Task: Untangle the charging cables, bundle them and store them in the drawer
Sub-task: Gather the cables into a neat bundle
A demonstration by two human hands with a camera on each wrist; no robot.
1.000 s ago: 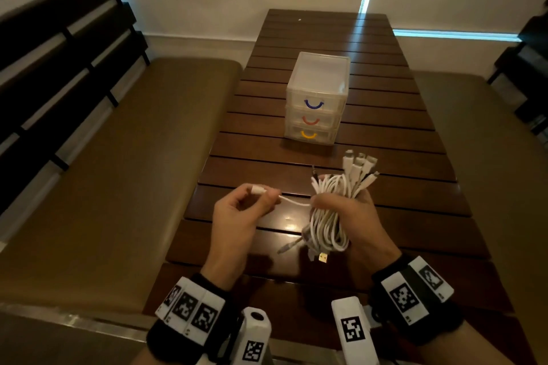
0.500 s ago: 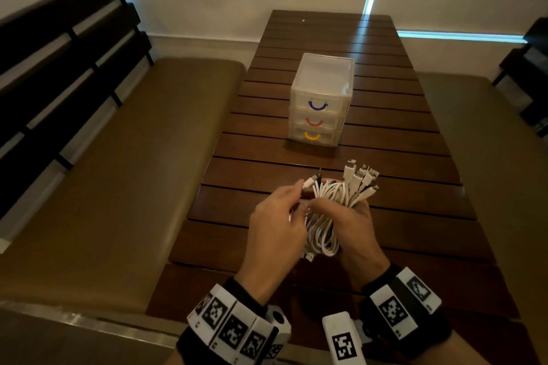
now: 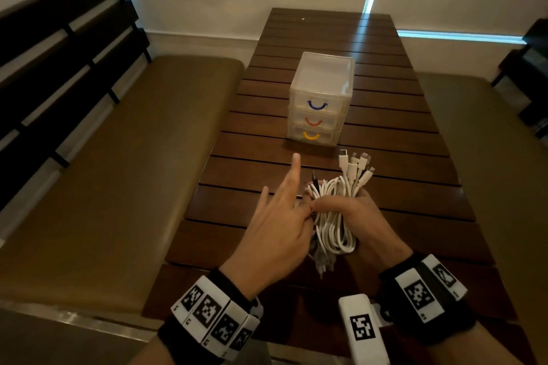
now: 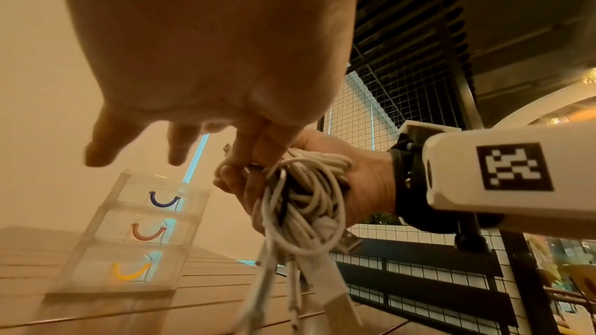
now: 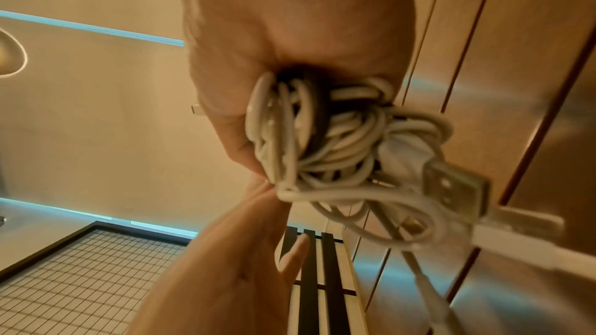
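A coiled bundle of white charging cables (image 3: pixel 333 216) is gripped in my right hand (image 3: pixel 353 207) above the near part of the wooden table (image 3: pixel 400 163). Several plugs (image 3: pixel 355 166) stick up out of the fist, and loose ends with a USB plug (image 5: pixel 454 187) hang below. My left hand (image 3: pixel 284 216) is beside the bundle on its left. Its index finger and thumb are stretched out, and its other fingertips touch the cables (image 5: pixel 322 136) next to my right thumb. A small clear three-drawer unit (image 3: pixel 321 98) stands further out on the table, all drawers closed.
The drawers have blue (image 3: pixel 316 105), red (image 3: pixel 313 122) and yellow (image 3: pixel 311 136) handles, top to bottom. Padded benches (image 3: pixel 133 172) run along both long sides of the table. A wall lies beyond the table's far end.
My left hand, which held a cable end out to the left, brought it to the bundle and now has its fingers spread against the coil. My right hand kept its grip.
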